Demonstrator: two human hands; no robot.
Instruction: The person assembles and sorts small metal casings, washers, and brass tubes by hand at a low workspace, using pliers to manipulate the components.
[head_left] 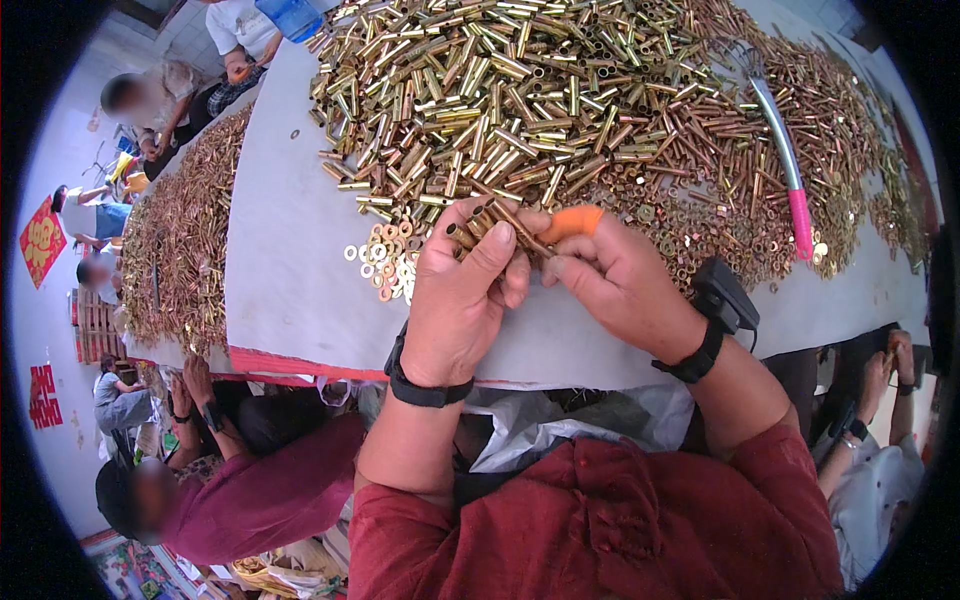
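My left hand [462, 295] is closed around a small bundle of brass tubes [487, 222], their ends sticking up past my fingers. My right hand [615, 280] meets it from the right, pinching the same bundle; its forefinger wears an orange rubber finger cot [572, 222]. Both wrists carry black bands, and the right band has a small black device [725, 297] on it. Just beyond my hands lies a huge pile of brass tubes [520, 100] on the grey table [290, 250]. A cluster of brass washers [388, 258] sits left of my left hand.
A wire whisk-like tool with a silver shaft and pink handle [785, 160] lies on the pile at right. A second table heaped with brass parts [185, 235] stands at left. Other people sit around, one in a maroon top [270, 490] at lower left.
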